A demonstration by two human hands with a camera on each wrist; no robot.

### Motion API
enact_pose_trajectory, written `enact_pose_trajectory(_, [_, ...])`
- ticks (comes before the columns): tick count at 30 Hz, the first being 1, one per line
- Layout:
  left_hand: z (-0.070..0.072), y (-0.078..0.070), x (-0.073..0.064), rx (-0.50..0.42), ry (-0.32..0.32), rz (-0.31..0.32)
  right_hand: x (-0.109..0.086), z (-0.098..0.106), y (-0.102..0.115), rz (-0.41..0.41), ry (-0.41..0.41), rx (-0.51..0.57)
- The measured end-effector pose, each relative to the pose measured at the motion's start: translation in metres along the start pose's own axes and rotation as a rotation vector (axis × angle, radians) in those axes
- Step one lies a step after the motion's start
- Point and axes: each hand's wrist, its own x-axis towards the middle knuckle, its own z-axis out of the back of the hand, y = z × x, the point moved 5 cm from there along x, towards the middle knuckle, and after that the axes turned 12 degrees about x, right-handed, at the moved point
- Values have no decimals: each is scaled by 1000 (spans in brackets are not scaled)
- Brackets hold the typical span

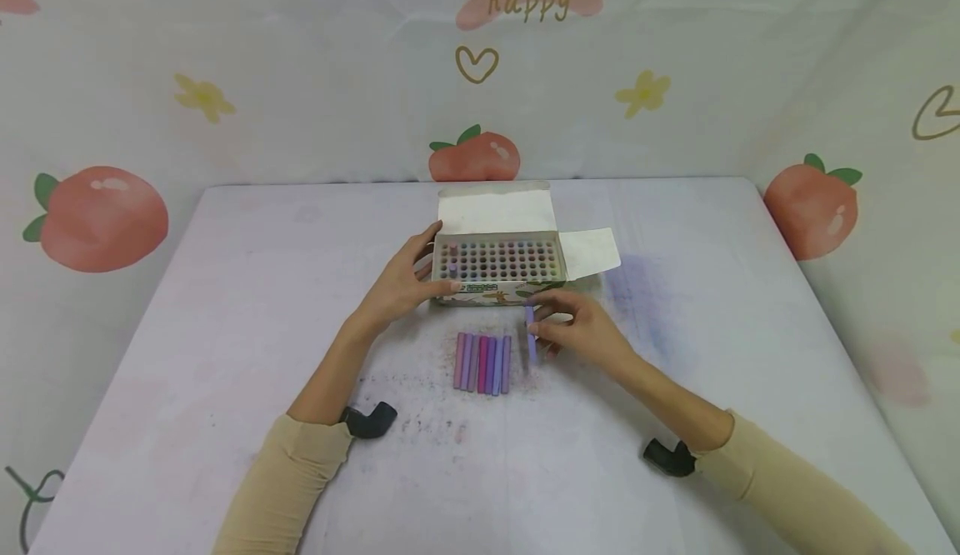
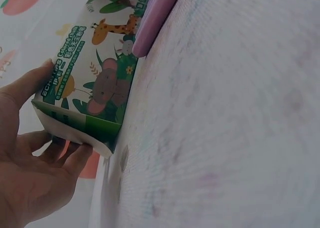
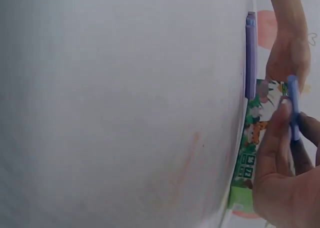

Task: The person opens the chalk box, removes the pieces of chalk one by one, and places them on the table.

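Note:
An open cardboard box of colored chalk, with cartoon animals on its front, stands in the middle of the table, full of upright sticks in rows. My left hand holds the box's left end, thumb at the front edge and fingers round the side by the end flap. Between thumb and fingers of my right hand is a blue-violet chalk stick, pinched upright just before the box's front right part. Left of it, a row of several purple, pink and blue chalk sticks lies side by side on the table.
The box's white lid is folded back, and a side flap sticks out to the right. Chalk dust marks the white tabletop, with a blue-violet smear right of the box. A printed cloth hangs behind.

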Motion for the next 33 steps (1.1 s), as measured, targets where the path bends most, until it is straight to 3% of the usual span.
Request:
enact_pose_trajectory(15, [0, 1, 0, -5, 5, -9, 5, -10, -20, -165, 45, -40])
enact_pose_trajectory(33, [1, 2, 1, -6, 6, -4, 8, -14, -18, -189, 43, -114])
